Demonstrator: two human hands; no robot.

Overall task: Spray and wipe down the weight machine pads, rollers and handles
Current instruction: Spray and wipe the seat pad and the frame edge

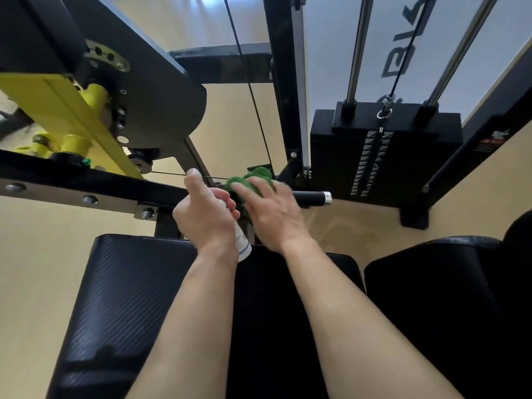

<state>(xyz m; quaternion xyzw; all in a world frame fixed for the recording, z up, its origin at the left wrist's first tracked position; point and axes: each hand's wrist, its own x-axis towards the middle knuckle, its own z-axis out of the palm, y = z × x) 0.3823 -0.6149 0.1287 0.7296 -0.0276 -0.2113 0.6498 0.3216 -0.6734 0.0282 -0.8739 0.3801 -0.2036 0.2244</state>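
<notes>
The left hand is wrapped around a white bottle. Its fingers are curled tightly round the body and the thumb points up and away. Only the bottle's lower end shows below the palm; the nozzle is hidden. Just to its right, the right hand lies on a green cloth, fingers stretched out fairly straight and spread over it. The fingertips are blurred, and the thumb cannot be seen. The cloth is bunched against the inner end of a black handle, which sticks out to the right and ends in a chrome cap. The two hands are very close, almost touching.

Both forearms reach out over a black ribbed pad in the near middle. A second black pad sits beside it on the right. Farther off on the right stands the weight stack on its two chrome guide rods. A yellow arm and a black cam plate are at far left. A thin cable runs down between them, over a tan floor.
</notes>
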